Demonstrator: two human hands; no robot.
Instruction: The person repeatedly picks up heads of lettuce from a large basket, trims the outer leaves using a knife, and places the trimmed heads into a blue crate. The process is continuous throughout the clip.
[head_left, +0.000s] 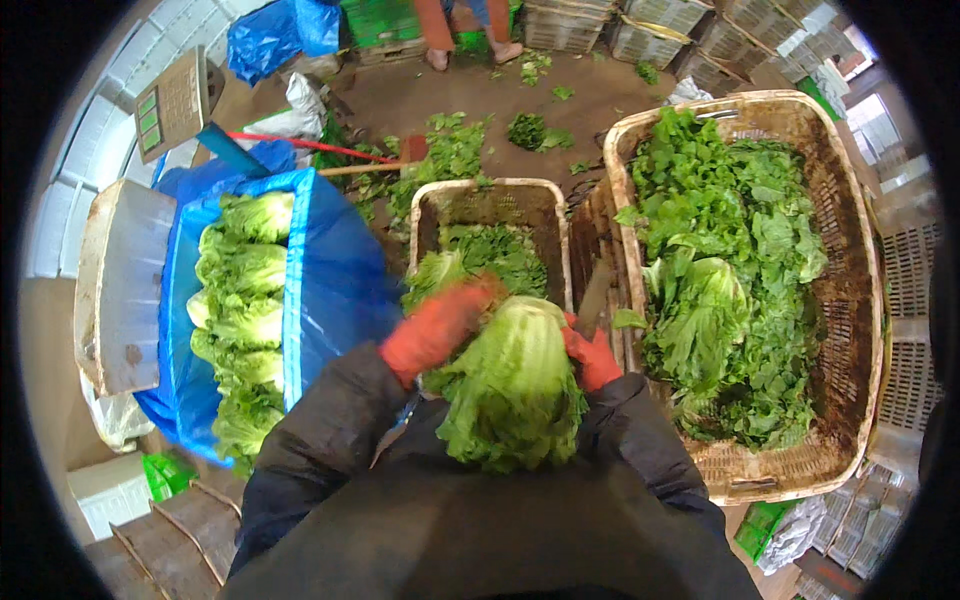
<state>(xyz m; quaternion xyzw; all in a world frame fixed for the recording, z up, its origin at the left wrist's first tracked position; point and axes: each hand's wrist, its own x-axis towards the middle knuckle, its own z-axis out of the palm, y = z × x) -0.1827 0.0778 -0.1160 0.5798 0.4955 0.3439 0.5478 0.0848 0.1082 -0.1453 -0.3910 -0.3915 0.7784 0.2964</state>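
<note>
A leafy head of lettuce is before my lap, its pale base towards the far side and its leaves hanging towards me. In a red glove, my right hand grips its right side. A flat knife-like blade projects up from that hand; its handle is hidden. My left hand, also red-gloved and blurred, is beside the base on the left. Whether its fingers hold a leaf there cannot be told. Just beyond both hands, a dirty plastic crate contains loose green leaves.
To the left, a blue-lined box holds stacked lettuce heads, near a scale. A large stained basket of leafy greens stands at right. Broom-like handles and leaf scraps lie ahead; another person's feet show beyond.
</note>
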